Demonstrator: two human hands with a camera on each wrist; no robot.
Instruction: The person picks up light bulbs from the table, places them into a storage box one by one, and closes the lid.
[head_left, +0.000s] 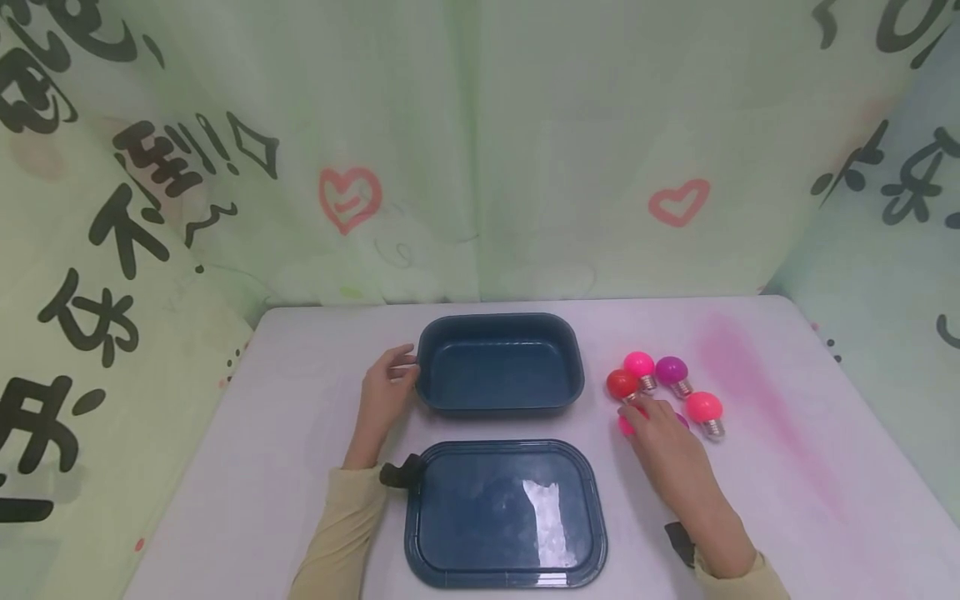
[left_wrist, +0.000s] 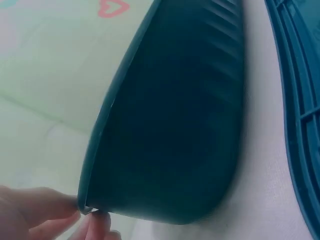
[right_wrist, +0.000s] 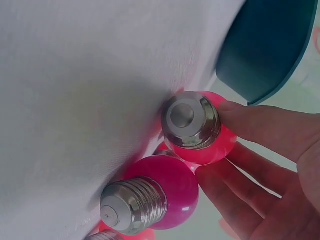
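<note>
My left hand (head_left: 387,387) pinches the rim at the left end of a dark blue plastic box (head_left: 498,377). In the left wrist view, fingertips (left_wrist: 97,222) meet that rim at its corner. On the right, my right hand (head_left: 663,446) reaches down over colored light bulbs and covers part of them. The right wrist view has its thumb and fingers around a pink bulb (right_wrist: 226,145), metal base toward the camera. A purple bulb (right_wrist: 175,192) lies beside it. Around the hand are a red bulb (head_left: 621,383), another pink bulb (head_left: 639,363), a second purple bulb (head_left: 671,369) and a coral-pink bulb (head_left: 705,407).
A dark blue lid (head_left: 495,517) lies flat on the white table (head_left: 300,433), in front of the box. A black strap (head_left: 402,472) at the left wrist overlaps the lid's corner. Pale green cloth (head_left: 555,167) with drawn hearts and writing hangs behind and at the sides.
</note>
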